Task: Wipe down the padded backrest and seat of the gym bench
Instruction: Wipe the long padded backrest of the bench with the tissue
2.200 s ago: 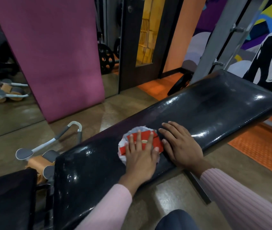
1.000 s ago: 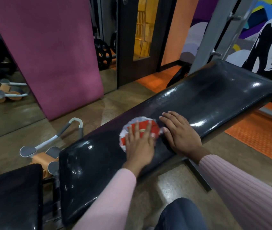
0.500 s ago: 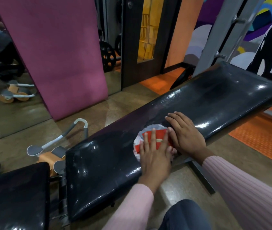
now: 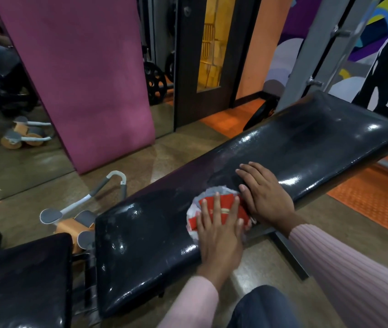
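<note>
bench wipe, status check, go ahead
Left hand flat on cloth, pressing it onto backrest. Right hand flat on pad beside it. Seat untouched. Nothing in the way on the pad.

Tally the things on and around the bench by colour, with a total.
Black: 3 - glossy padded backrest, padded seat, round weight plate
Red and white: 1 - crumpled cloth under the left hand, beside the right hand
Pink: 1 - upright foam mat
Orange and grey: 1 - wheeled ab roller
Total: 6
</note>
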`<action>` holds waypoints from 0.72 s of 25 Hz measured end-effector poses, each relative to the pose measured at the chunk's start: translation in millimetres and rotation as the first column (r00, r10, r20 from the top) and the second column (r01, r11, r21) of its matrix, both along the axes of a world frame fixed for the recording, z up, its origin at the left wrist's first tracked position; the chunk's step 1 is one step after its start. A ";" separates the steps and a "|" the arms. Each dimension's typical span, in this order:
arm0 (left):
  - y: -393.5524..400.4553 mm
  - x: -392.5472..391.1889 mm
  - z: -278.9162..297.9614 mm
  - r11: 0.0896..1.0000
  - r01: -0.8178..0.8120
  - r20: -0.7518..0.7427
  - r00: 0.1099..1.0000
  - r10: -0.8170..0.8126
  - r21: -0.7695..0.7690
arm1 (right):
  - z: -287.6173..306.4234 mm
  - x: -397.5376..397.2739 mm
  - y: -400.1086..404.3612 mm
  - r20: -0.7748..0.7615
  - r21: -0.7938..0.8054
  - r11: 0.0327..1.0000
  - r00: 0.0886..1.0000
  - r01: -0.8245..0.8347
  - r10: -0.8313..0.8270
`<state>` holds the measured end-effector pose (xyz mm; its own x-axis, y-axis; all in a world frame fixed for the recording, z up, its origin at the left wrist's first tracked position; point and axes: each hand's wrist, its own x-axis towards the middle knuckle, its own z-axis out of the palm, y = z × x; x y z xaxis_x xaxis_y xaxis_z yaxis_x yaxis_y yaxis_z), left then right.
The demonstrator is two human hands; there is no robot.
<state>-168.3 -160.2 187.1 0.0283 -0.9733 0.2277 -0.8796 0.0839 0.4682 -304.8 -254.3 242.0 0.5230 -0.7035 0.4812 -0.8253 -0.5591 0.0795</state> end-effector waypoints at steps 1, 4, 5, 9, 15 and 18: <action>-8.3 6.7 2.4 1.000 0.005 -0.015 1.000 -0.005 0.030 | -0.1 0.5 0.2 -0.004 0.010 1.000 1.000 -0.001 0.001; -21.8 29.8 0.2 0.994 -0.062 -0.043 0.997 0.066 0.093 | -1.2 -1.6 2.1 -0.016 0.006 1.000 1.000 -0.013 0.013; -19.1 34.9 -3.6 0.990 -0.080 -0.042 0.996 0.085 0.113 | -1.0 -2.6 2.7 -0.019 0.003 1.000 1.000 -0.012 0.012; 27.1 22.0 -16.3 0.992 -0.086 -0.016 0.996 0.088 0.091 | -1.3 -1.9 4.6 -0.027 0.000 1.000 1.000 -0.014 0.014; -2.7 5.2 1.6 0.999 -0.001 -0.016 1.000 0.002 0.036 | -1.2 -2.3 2.4 -0.026 0.002 1.000 1.000 -0.013 0.013; -10.8 35.4 -4.8 0.985 -0.113 -0.068 0.990 0.123 0.129 | -1.3 -3.4 2.8 -0.027 -0.010 1.000 0.999 -0.028 0.028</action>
<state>-132.9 -171.0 182.3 0.1574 -0.9827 0.0978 -0.8417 -0.0816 0.5338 -308.1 -251.5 240.7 0.5553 -0.6832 0.4742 -0.8067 -0.5811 0.1075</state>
